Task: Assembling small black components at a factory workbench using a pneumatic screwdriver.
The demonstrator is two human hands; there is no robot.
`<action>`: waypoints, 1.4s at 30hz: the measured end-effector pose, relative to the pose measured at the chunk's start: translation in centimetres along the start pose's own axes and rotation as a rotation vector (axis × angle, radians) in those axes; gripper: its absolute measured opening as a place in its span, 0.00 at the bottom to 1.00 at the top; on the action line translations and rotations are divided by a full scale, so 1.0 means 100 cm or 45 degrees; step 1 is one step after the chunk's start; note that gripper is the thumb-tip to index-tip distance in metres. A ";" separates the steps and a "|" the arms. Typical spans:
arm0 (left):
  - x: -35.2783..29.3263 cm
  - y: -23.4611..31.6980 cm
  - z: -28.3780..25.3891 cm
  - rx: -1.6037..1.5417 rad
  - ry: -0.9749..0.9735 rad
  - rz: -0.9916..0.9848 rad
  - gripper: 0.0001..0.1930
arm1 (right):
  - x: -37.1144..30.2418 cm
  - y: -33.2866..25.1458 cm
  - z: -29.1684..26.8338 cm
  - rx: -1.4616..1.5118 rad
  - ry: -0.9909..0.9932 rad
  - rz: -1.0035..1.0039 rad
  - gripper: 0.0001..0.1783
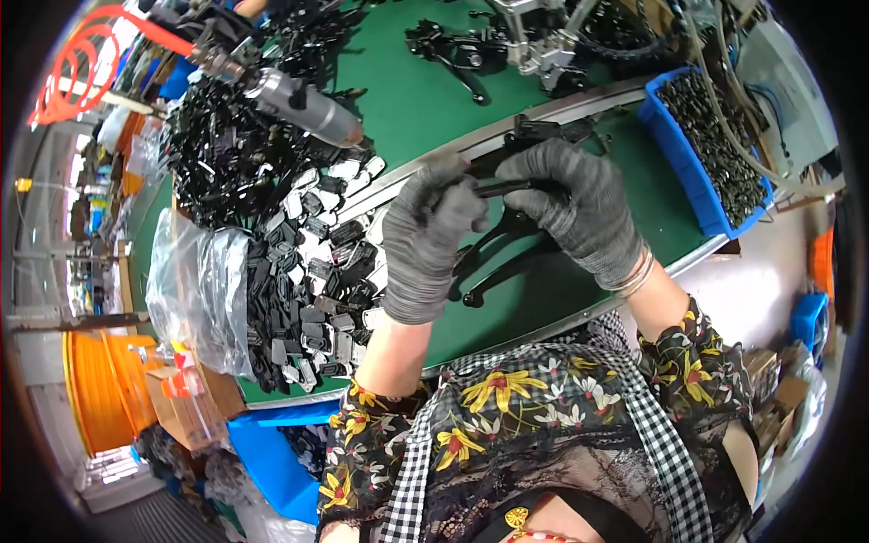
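Note:
Both of my hands wear grey knit gloves and meet over the green work table. My left hand [425, 240] is closed, its fingertips pinched at one end of a black brake lever [501, 189]. Around the other end of that lever my right hand [579, 213] is curled, thumb and fingers pressed together. More black levers [509, 269] with rounded tips show just below the hands, their upper parts partly covered. Behind my fingers sits a dark lever assembly [543, 131] by the metal rail; its details are hard to make out.
Small black and silver plates [317, 299] lie heaped left of my hands, beside a clear plastic bag [201, 281]. A grey pneumatic screwdriver [303, 104] with an orange coiled hose hangs at upper left. At right stands a blue bin [690, 181] of small dark parts, near a metal fixture [543, 50].

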State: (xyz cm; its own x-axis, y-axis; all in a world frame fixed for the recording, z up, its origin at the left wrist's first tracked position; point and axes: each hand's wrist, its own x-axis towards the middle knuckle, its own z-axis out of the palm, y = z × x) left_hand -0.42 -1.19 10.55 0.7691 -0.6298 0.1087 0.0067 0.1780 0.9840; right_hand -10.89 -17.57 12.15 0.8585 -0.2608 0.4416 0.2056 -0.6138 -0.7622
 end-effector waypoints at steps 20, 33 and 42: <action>-0.012 -0.016 0.057 0.120 -0.098 -0.290 0.11 | -0.053 0.025 -0.038 0.316 0.202 0.470 0.15; -0.026 -0.076 0.070 0.783 -0.095 0.308 0.19 | -0.042 0.052 -0.059 -0.009 -0.014 0.781 0.13; -0.030 -0.077 0.084 0.926 -0.061 0.523 0.28 | -0.062 0.039 -0.038 -0.532 0.200 0.333 0.11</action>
State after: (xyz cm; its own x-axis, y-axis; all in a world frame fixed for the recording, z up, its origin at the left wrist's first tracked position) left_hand -8.17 -6.98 3.86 0.5923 -0.6556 0.4685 -0.6952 -0.1218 0.7084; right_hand -17.14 -21.17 8.21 0.7685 -0.5344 0.3520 -0.2393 -0.7502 -0.6164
